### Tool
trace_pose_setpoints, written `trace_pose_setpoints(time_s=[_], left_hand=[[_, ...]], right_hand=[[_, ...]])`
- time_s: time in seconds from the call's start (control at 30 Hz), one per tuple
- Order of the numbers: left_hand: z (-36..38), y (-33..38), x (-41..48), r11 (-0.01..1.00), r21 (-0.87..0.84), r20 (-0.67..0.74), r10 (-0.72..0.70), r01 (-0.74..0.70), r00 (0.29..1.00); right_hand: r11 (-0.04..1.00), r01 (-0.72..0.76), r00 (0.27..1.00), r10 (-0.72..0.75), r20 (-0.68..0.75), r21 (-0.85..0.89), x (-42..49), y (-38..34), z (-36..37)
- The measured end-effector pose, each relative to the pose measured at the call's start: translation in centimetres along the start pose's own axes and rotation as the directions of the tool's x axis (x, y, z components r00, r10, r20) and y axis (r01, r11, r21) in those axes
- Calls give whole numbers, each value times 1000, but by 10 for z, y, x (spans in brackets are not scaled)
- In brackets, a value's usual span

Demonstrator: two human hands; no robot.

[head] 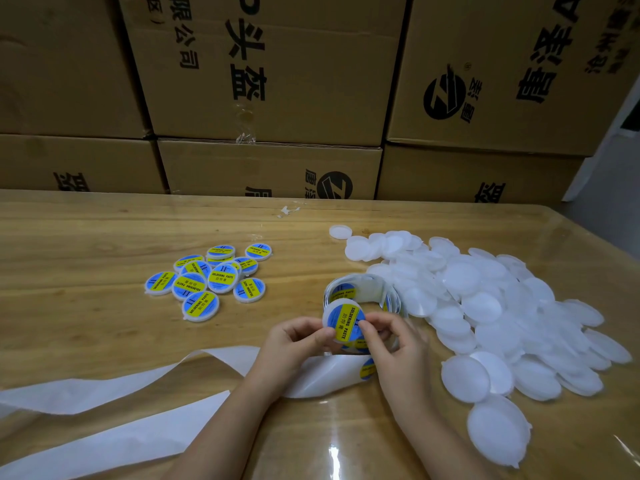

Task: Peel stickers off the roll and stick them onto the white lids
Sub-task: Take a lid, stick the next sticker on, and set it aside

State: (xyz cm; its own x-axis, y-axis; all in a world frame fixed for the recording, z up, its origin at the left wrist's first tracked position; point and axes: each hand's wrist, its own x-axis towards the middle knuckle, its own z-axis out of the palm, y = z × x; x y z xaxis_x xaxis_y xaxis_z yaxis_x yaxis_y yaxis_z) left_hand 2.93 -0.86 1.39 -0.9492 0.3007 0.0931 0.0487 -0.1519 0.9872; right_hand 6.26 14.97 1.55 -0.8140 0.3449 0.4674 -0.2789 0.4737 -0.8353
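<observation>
White lid (327,310), round, glossy blue-yellow sticker (344,317)

L hand (294,337) & R hand (394,344) pinch a lid (326,315) w/ blue-yellow sticker (346,320), just in front of the roll (363,289). Blank lids (485,306) piled at right, stickered lids (211,278) at left. Backing strip (104,393) trails over tabletop (86,237). Boxes (277,81) behind.

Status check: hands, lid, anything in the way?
Left hand, right hand pinch round white plastic lid bearing blue-and-yellow sticker. Sticker roll just behind. Nothing blocking.
</observation>
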Motion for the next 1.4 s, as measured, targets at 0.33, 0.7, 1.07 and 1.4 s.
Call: trace_pose_setpoints(time_s=[0.33,0.7,1.07,1.4], left_hand=[[1,0,0,1000,20,-9,3,-3,1000],[2,-1,-1,999,17,0,30,-30,1000],[2,0,-1,997,15,52,80,-80,995],[-1,0,-1,998,-26,73,52,-50,996]], right_hand=[[995,29,999,-31,-17,-97,0,-2,0],[959,81,994,-97,-49,-272,-2,-5,2],[915,144,985,-170,-36,-376,-2,-1,1],[898,118,991,-135,-10,-423,-1,3,-1]])
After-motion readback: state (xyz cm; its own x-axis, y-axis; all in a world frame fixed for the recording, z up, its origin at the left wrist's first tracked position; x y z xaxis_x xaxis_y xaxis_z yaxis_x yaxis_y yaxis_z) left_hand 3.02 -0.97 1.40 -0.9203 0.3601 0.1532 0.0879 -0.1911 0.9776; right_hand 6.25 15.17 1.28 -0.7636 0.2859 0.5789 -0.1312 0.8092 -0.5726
